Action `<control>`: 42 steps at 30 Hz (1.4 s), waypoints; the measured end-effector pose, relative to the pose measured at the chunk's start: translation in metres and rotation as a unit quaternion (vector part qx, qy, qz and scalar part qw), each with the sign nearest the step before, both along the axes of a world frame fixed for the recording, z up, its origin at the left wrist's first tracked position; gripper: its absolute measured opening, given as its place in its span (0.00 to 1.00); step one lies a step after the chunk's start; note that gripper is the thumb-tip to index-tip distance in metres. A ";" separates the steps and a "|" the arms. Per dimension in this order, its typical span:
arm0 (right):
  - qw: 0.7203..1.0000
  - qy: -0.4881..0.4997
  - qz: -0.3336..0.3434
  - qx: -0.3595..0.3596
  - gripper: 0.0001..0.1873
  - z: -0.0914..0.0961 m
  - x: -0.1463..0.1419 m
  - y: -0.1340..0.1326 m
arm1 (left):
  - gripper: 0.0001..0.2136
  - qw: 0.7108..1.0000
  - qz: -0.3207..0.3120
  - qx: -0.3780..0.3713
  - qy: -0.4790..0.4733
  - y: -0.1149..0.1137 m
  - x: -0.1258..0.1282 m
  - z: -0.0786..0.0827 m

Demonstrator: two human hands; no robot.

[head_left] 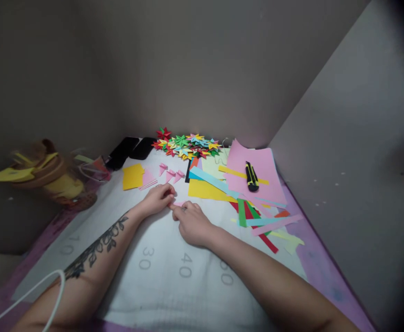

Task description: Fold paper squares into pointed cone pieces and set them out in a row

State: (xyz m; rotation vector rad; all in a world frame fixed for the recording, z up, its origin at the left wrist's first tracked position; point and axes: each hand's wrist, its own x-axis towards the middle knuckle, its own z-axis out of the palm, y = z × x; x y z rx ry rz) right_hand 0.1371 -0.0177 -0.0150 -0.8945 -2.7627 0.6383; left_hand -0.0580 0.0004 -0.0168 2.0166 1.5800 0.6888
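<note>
My left hand (158, 199) and my right hand (192, 223) meet on the white mat (160, 272), fingertips pressed together on a small pink paper piece (179, 203). Both hands are closed in a pinch on it against the mat. Just beyond lie three folded pink paper pieces (170, 173) and a pink sheet beside a yellow square (133, 176). A pile of coloured folded paper stars (186, 145) sits at the far edge.
Coloured sheets and strips (253, 212) spread to the right, with a yellow-black utility knife (252, 176) on a pink sheet. Black objects (129, 151) lie at the far left. A basket with yellow paper (50, 175) stands left. Grey walls close in behind and right.
</note>
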 end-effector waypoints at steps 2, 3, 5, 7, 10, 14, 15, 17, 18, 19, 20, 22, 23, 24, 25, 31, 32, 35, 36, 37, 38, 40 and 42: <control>1.000 0.004 -0.010 -0.009 0.19 0.000 -0.002 0.002 | 0.07 1.000 0.004 0.003 -0.010 0.000 0.000 -0.002; 1.000 0.006 -0.014 -0.012 0.19 0.000 -0.004 0.003 | 0.07 1.000 0.006 0.005 -0.016 0.000 0.000 -0.002; 1.000 0.013 -0.019 -0.015 0.20 -0.001 -0.005 0.006 | 0.08 1.000 0.010 0.008 -0.026 0.000 0.000 -0.003; 0.999 0.032 -0.020 -0.022 0.23 -0.003 -0.003 0.009 | 0.09 0.999 0.014 0.014 -0.039 -0.001 0.001 -0.003; 0.992 0.112 -0.027 -0.056 0.24 -0.009 0.002 0.012 | 0.10 0.998 0.022 0.026 -0.056 -0.004 0.002 -0.003; 0.948 0.284 -0.063 -0.128 0.18 -0.016 0.011 0.014 | 0.10 0.997 0.014 0.041 -0.056 -0.008 0.001 0.000; 0.937 0.315 -0.074 -0.132 0.17 -0.017 0.012 0.014 | 0.09 0.997 -0.001 0.046 -0.054 -0.009 0.001 0.002; 0.925 0.347 -0.096 -0.124 0.16 -0.017 0.014 0.014 | 0.09 0.997 -0.043 0.053 -0.045 -0.012 0.000 0.006; 0.924 0.349 -0.106 -0.119 0.16 -0.017 0.015 0.014 | 0.09 0.996 -0.063 0.055 -0.035 -0.014 0.000 0.007; 0.924 0.345 -0.116 -0.116 0.17 -0.017 0.015 0.014 | 0.09 0.995 -0.080 0.054 -0.020 -0.016 0.000 0.009; 0.926 0.338 -0.125 -0.114 0.17 -0.017 0.015 0.014 | 0.09 0.995 -0.090 0.051 -0.004 -0.018 0.000 0.010; 0.930 0.320 -0.137 -0.113 0.16 -0.016 0.014 0.014 | 0.08 0.994 -0.099 0.043 0.027 -0.021 0.001 0.010; 0.933 0.313 -0.141 -0.113 0.16 -0.016 0.013 0.014 | 0.07 0.993 -0.102 0.040 0.036 -0.022 0.002 0.010; 0.934 0.307 -0.145 -0.113 0.16 -0.017 0.012 0.014 | 0.06 0.993 -0.105 0.039 0.039 -0.023 0.003 0.010; 0.933 0.305 -0.154 -0.113 0.16 -0.017 0.012 0.014 | 0.05 0.993 -0.107 0.040 0.034 -0.023 0.004 0.010; 0.900 0.337 -0.231 -0.152 0.10 -0.018 0.010 0.018 | 0.07 0.992 -0.053 0.085 -0.076 -0.026 0.009 0.012; 0.900 0.339 -0.227 -0.156 0.08 -0.017 0.010 0.018 | 0.07 0.991 -0.043 0.092 -0.085 -0.027 0.010 0.013; 0.914 0.329 -0.195 -0.137 0.05 -0.013 0.012 0.020 | 0.06 0.989 -0.028 0.107 -0.097 -0.032 0.015 0.016; 0.918 0.326 -0.188 -0.128 0.06 -0.011 0.012 0.020 | 0.06 0.988 -0.026 0.111 -0.101 -0.033 0.017 0.016; 0.920 0.323 -0.183 -0.124 0.07 -0.010 0.013 0.020 | 0.06 0.988 -0.022 0.113 -0.106 -0.034 0.019 0.016; 0.921 0.323 -0.182 -0.123 0.08 -0.009 0.013 0.020 | 0.05 0.987 -0.016 0.113 -0.111 -0.035 0.021 0.017; 0.920 0.325 -0.179 -0.124 0.09 -0.008 0.013 0.019 | 0.05 0.987 0.003 0.100 -0.123 -0.036 0.025 0.017; 0.921 0.326 -0.174 -0.127 0.10 -0.009 0.013 0.019 | 0.06 0.988 0.035 0.068 -0.134 -0.036 0.028 0.016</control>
